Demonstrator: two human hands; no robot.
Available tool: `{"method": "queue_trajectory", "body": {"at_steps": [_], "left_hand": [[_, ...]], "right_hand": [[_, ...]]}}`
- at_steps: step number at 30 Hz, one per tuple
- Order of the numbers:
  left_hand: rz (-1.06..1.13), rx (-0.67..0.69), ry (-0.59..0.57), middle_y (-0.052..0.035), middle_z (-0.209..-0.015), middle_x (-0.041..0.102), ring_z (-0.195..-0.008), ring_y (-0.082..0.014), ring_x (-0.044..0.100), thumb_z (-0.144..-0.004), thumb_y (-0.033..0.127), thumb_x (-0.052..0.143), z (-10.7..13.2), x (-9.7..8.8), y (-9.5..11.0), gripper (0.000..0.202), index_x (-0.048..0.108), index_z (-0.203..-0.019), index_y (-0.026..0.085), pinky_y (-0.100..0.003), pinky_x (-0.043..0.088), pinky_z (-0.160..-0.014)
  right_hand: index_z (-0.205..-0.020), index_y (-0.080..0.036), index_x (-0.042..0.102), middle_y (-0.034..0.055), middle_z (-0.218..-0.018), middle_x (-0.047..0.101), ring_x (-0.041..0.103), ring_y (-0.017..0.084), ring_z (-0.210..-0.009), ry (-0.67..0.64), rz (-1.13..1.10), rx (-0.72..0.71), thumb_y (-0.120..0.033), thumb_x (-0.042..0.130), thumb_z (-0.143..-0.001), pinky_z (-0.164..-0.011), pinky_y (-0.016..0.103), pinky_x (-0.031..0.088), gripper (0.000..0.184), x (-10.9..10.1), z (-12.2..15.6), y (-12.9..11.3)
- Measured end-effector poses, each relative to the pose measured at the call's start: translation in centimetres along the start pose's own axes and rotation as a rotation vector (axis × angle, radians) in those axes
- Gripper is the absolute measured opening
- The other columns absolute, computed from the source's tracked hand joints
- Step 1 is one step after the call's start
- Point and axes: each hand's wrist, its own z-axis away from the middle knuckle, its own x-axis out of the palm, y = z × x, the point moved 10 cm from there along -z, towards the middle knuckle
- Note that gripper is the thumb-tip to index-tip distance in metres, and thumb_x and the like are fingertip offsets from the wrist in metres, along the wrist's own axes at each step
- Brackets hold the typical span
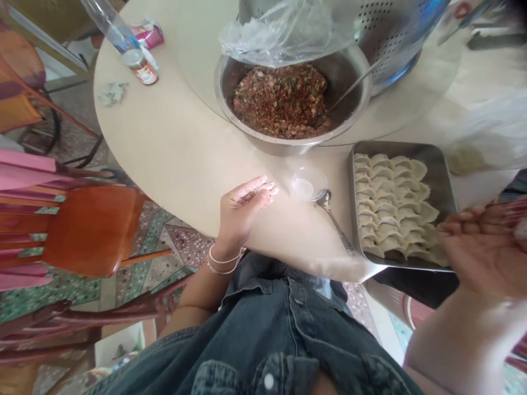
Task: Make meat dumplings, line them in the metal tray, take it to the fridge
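My left hand (245, 208), dusted with flour and with bracelets at the wrist, hovers over the table edge. Its thumb and fingers come together at the tips, and I see nothing between them. Just right of it are a small clear plastic bowl (308, 184) and a metal spoon (335, 222). My right hand (486, 247) is at the right, palm showing and fingers loosely bent, by the corner of a metal tray (448, 184). Rows of folded dumplings (389, 206) fill much of that tray. Part of the right hand is cut off by the frame edge.
A steel bowl (288, 145) of minced filling (284, 101) stands behind, a utensil handle leaning in it. Plastic film (284, 35) hangs over its back beside a perforated colander (379, 33). A jar (140, 66) is far left. An orange chair (93, 230) stands left.
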Motion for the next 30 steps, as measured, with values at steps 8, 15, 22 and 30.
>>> {"method": "queue_trajectory", "body": {"at_steps": [8, 15, 22, 30], "left_hand": [[0.131, -0.032, -0.013, -0.0033, -0.099, 0.078, -0.098, -0.0208, 0.073, -0.078, 0.014, 0.069, 0.3, 0.1, 0.2, 0.022, 0.076, -0.097, 0.023, -0.036, 0.057, -0.095], [0.225, -0.037, -0.047, -0.0046, -0.099, 0.078, -0.103, -0.0235, 0.072, -0.077, 0.015, 0.068, 0.6, 0.4, 0.9, 0.021, 0.077, -0.096, 0.019, -0.036, 0.056, -0.098], [0.302, -0.202, -0.027, -0.0073, -0.097, 0.078, -0.102, -0.0208, 0.072, -0.079, 0.018, 0.064, -0.5, -0.3, -1.6, 0.016, 0.075, -0.091, 0.016, -0.030, 0.056, -0.096], [0.270, -0.383, 0.029, -0.0108, -0.112, 0.074, -0.117, -0.0214, 0.065, -0.086, 0.021, 0.055, -0.7, -1.0, -4.2, 0.020, 0.072, -0.093, 0.016, -0.034, 0.050, -0.106]], "right_hand": [[-0.061, -0.030, 0.068, 0.0030, -0.132, 0.064, 0.049, 0.029, -0.132, -0.423, 0.237, -0.108, -0.036, 0.043, -0.078, -0.089, 0.065, 0.043, 0.030, 3.9, 2.8, 1.3], [-0.076, -0.021, 0.068, 0.0085, -0.087, 0.061, 0.060, 0.019, -0.082, -0.600, 0.225, 0.071, -0.036, 0.049, -0.081, -0.066, 0.039, 0.052, 0.024, 6.0, 4.8, 5.4], [-0.078, -0.019, 0.066, 0.0064, -0.084, 0.057, 0.057, 0.016, -0.079, -0.680, 0.180, 0.223, -0.031, 0.049, -0.080, -0.063, 0.029, 0.053, 0.021, 6.7, 7.3, 8.9], [-0.085, -0.025, 0.067, 0.0049, -0.089, 0.062, 0.060, 0.016, -0.084, -0.813, 0.233, 0.335, -0.032, 0.049, -0.083, -0.068, 0.029, 0.054, 0.020, 5.6, 9.9, 12.1]]}}
